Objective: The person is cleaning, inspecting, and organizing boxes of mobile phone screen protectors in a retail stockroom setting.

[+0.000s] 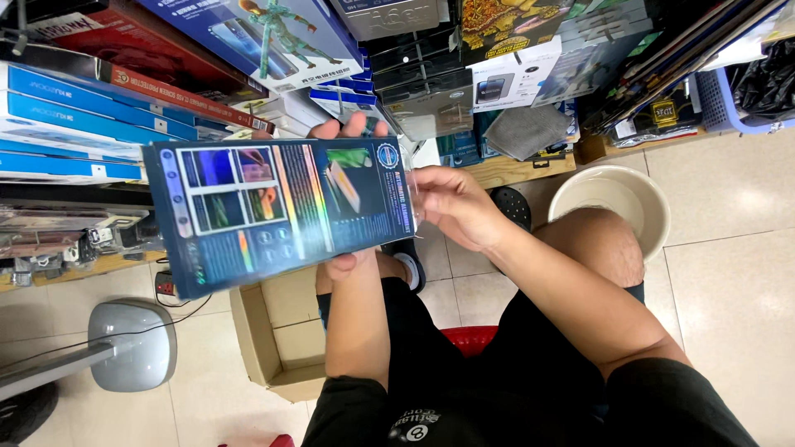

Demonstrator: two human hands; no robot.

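Holding a flat, glossy dark-blue printed package (273,211) at the centre left of the frame, we sit with both hands on it. Our left hand (352,194) is mostly hidden behind the package: fingertips show above its top edge and the thumb shows below its bottom edge, so the hand clasps it from the back. Our right hand (451,207) pinches the package's clear plastic right end between thumb and fingers, narrow and closed on that edge. The package is tilted, its left end lower and nearer the camera, raised above a brown open cardboard box (277,339) on the tiled floor in the lower middle of the frame.

Stacked blue and red flat boxes (74,108) fill the shelves in the upper left. A cream round plastic basin (617,203) stands on the floor right of centre, just beyond our knee. A grey rounded fan base (132,343) rests at the lower left, and a red stool seat (468,339) shows between our legs.
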